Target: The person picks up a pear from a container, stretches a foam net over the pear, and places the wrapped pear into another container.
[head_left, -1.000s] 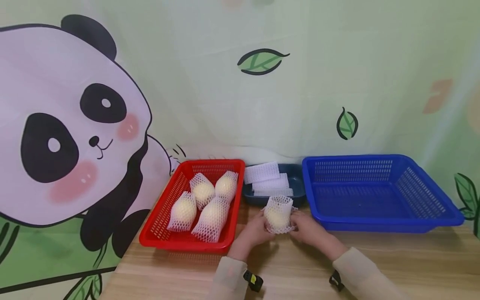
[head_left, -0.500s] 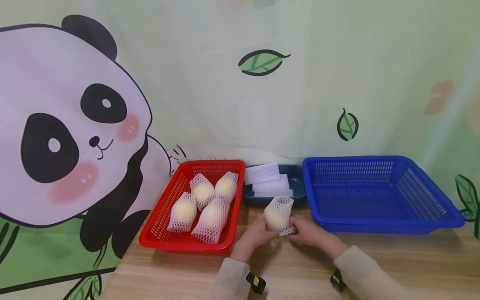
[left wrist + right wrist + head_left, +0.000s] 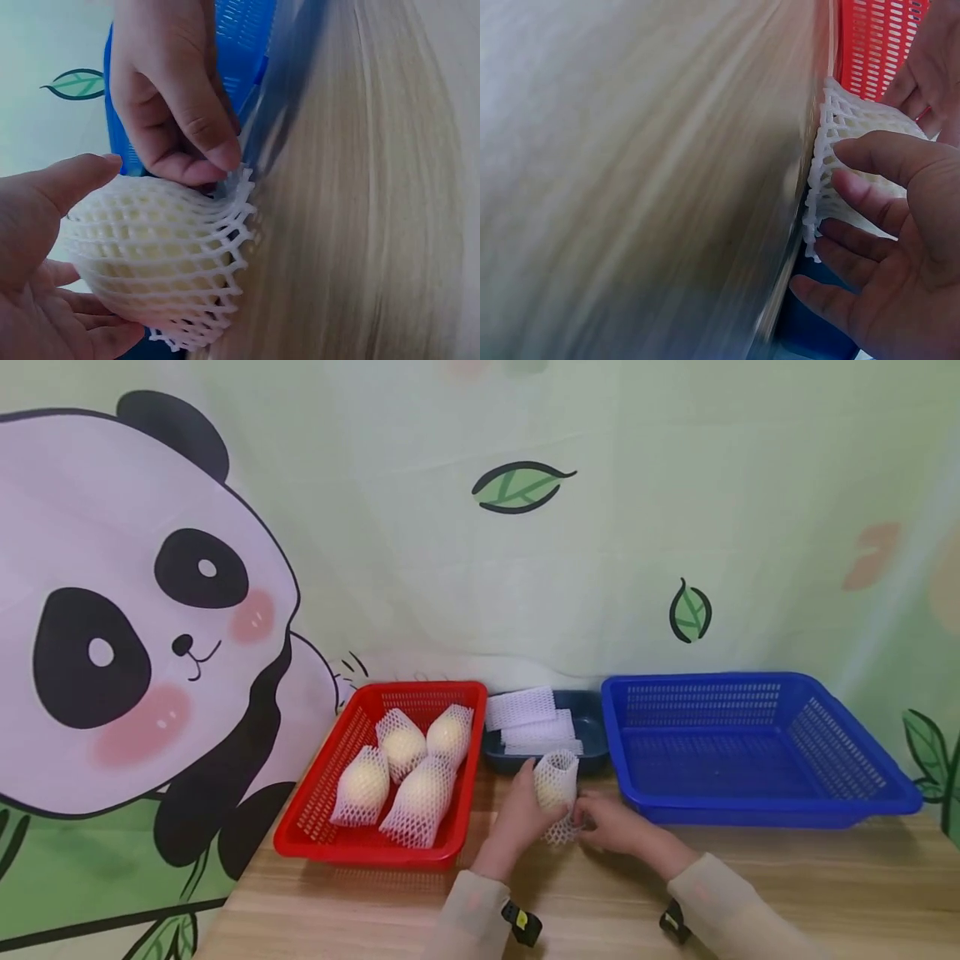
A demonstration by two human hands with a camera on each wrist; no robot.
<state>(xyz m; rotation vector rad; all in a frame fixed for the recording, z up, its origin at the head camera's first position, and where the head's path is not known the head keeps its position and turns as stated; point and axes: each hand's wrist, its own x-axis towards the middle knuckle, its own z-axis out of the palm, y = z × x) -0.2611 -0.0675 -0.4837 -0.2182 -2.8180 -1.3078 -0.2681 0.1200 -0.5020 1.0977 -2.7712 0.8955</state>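
Note:
A pale yellow round fruit (image 3: 553, 789) stands inside a white foam net sleeve (image 3: 161, 255), whose open top end points up in the head view. My left hand (image 3: 519, 818) holds it from the left, with the thumb on one side and the other fingers on the opposite side in the left wrist view. At the sleeve's lower edge, my right hand (image 3: 617, 827) pinches the netting between thumb and forefinger. In the right wrist view the rest of that hand's fingers (image 3: 829, 296) spread loosely beside the net. Netting covers most of the fruit's surface.
To the left, a red basket (image 3: 477, 768) holds several netted fruits (image 3: 363, 787). Behind my hands, a dark blue tray (image 3: 592, 727) contains flat foam sleeves (image 3: 521, 706). A larger blue basket (image 3: 750, 760) stands right on the wooden table (image 3: 787, 877).
My left hand has shifted up and around the fruit's left side, its thumb now in front. The sleeve's lower end has come down below the fruit. My right hand stays near the lower edge.

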